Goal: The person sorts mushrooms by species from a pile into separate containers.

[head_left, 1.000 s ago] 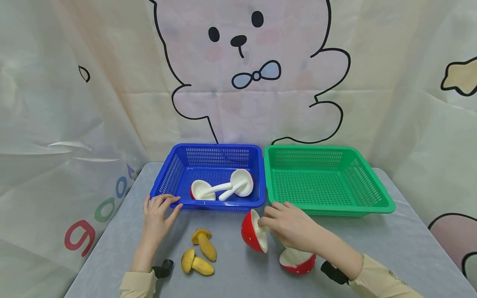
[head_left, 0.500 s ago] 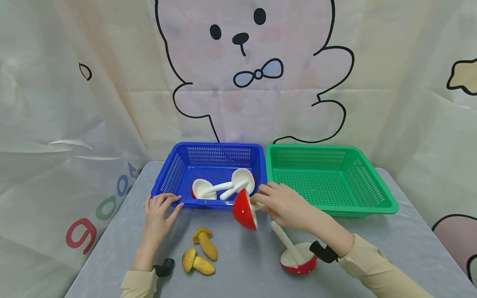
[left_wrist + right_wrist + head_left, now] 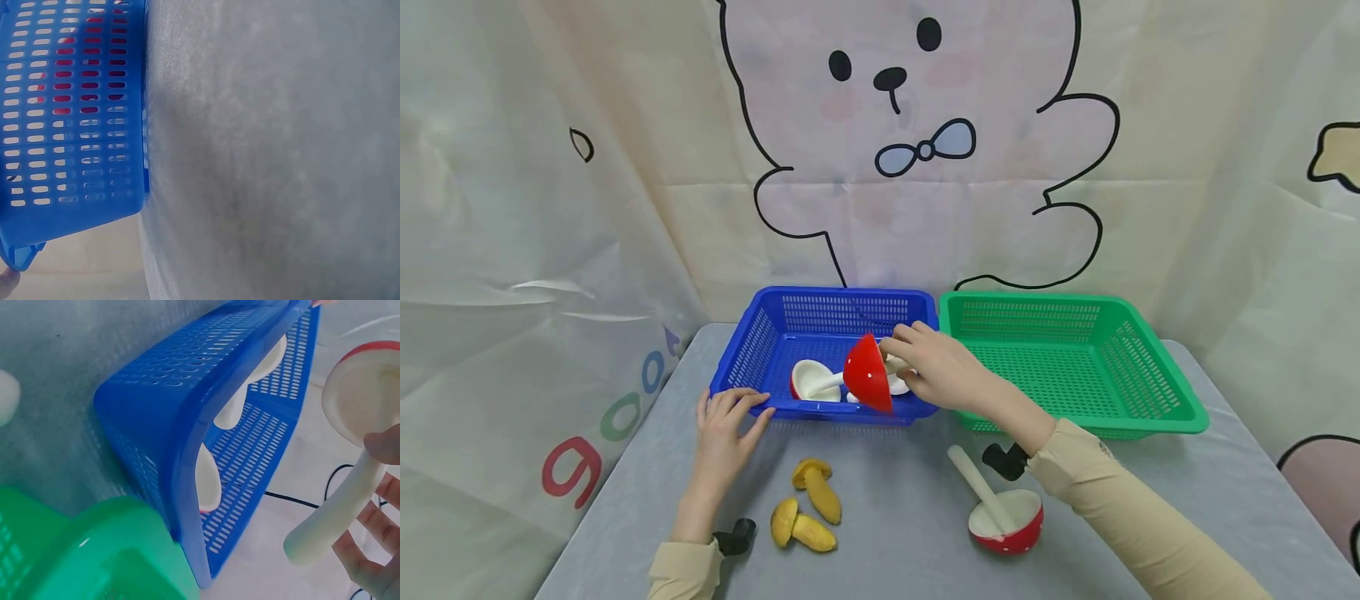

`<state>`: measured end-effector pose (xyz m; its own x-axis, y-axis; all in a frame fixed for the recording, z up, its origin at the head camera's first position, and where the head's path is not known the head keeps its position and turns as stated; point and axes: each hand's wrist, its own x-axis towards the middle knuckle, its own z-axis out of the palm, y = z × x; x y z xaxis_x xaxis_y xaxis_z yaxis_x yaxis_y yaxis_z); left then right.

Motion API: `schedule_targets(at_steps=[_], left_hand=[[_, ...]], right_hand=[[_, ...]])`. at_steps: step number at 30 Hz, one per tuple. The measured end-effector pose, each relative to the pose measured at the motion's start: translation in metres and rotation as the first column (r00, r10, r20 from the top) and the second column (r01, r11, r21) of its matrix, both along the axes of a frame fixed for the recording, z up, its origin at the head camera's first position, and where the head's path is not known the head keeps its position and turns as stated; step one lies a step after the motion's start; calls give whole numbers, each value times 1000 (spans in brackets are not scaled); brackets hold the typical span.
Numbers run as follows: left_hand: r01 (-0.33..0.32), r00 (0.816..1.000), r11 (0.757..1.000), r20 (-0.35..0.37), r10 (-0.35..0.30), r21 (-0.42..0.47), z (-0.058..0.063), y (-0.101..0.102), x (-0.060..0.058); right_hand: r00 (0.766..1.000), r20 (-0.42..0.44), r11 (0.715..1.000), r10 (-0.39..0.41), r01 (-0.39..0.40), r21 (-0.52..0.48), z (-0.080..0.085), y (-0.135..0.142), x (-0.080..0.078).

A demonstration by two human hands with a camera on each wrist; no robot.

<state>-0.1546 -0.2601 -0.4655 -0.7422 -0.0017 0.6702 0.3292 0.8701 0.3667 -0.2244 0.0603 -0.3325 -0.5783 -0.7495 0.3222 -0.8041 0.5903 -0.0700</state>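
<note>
Right hand pinches the red mushroom by its stem; best lowered into the blue basket beside the 2 mushrooms, left hand gripping the near-left corner.

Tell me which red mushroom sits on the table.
The red mushroom left of the right sleeve in the head view; the right hand holds another, and the blue basket holds two.
</note>
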Motion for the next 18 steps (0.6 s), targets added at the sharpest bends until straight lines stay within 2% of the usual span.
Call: schedule_targets(at_steps=[6, 13, 18], left_hand=[[1, 1000, 1000, -11, -1, 2, -1, 0, 0], [1, 1000, 1000, 17, -1, 2, 1, 2, -1], [-5, 1000, 1000, 6, 5, 5, 2, 2, 0]], right_hand=[[989, 134, 998, -58, 58, 11, 0, -25, -23], [925, 332, 981, -183, 195, -5, -16, -52, -45], [906, 390, 980, -162, 193, -40, -33, -67, -60]])
